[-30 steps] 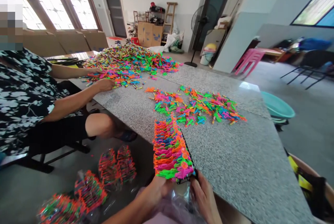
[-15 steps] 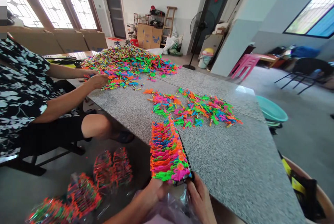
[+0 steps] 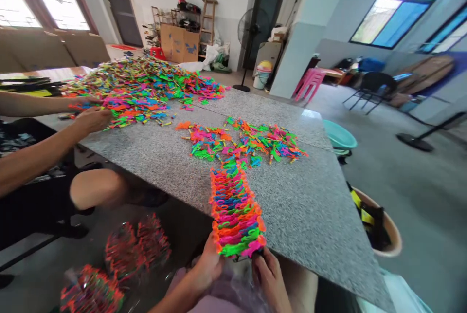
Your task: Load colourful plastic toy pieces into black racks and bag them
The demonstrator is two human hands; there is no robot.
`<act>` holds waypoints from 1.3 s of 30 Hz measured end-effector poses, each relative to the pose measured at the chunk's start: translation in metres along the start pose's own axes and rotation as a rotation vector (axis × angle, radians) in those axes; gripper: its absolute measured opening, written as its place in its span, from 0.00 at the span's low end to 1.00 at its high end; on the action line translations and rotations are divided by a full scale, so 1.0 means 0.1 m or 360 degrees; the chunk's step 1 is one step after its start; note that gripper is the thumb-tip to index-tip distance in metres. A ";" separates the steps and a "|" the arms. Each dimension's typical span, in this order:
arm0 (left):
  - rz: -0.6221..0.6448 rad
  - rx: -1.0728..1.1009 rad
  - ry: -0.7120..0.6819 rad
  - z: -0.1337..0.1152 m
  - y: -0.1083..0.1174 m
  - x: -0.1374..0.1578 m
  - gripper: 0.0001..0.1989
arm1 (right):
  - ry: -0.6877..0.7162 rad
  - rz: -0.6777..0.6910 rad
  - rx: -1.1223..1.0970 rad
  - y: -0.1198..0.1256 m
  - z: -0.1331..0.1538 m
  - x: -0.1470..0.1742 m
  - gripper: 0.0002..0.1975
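Note:
A long strip of small bright plastic toys [image 3: 237, 206], in close-set orange, pink, green and blue rows, lies over the table's near edge. Some black backing shows at its near end. My left hand [image 3: 211, 259] is closed around its near left corner, with the fingertips partly hidden beneath. At the near right corner, the fingers of my right hand [image 3: 269, 274] pinch the black edge. Clear plastic film [image 3: 237, 286] lies over my lap below both hands. Just beyond the strip's far end, loose toys of the same colours [image 3: 270, 142] are spread out.
The granite table [image 3: 310, 206] extends forward and right. A large toy pile [image 3: 146, 79] covers its far left, where another person's hands [image 3: 93, 117] work. Filled clear bags [image 3: 126, 254] sit on the floor at left. A tub [image 3: 392, 235] and a turquoise basin [image 3: 339, 135] stand right.
My view has swung to the right. The strip has tilted, so its long black right side no longer shows. My left hand has come further up its left side. Both hands keep their hold.

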State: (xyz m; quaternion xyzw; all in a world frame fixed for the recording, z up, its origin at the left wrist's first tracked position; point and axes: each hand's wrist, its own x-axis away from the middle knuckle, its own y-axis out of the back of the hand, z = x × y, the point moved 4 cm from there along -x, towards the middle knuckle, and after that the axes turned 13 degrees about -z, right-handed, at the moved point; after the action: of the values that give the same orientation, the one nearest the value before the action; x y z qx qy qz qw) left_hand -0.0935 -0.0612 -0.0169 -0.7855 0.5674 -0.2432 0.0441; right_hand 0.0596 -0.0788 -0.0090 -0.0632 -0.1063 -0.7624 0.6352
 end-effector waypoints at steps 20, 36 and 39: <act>0.0249 -0.1320 -0.0483 -0.35 -0.18 -0.50 0.19 | -0.0370 -0.0101 -0.0242 0.59 -0.20 0.13 0.23; 0.1504 -0.0638 -0.0002 -0.12 -2.14 0.96 0.38 | 0.0373 -0.1679 -0.0605 1.69 0.90 0.78 0.17; 0.1287 -0.0494 -0.0025 -0.13 -2.25 0.83 0.29 | 0.0396 -0.1516 -0.0230 1.91 0.80 0.87 0.17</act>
State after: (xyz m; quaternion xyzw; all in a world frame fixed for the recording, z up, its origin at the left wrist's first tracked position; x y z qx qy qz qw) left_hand 0.1162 -0.0553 0.0993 -0.4990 0.8591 -0.1120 0.0214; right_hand 0.2282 -0.1754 0.1042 0.0398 0.0064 -0.9751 0.2183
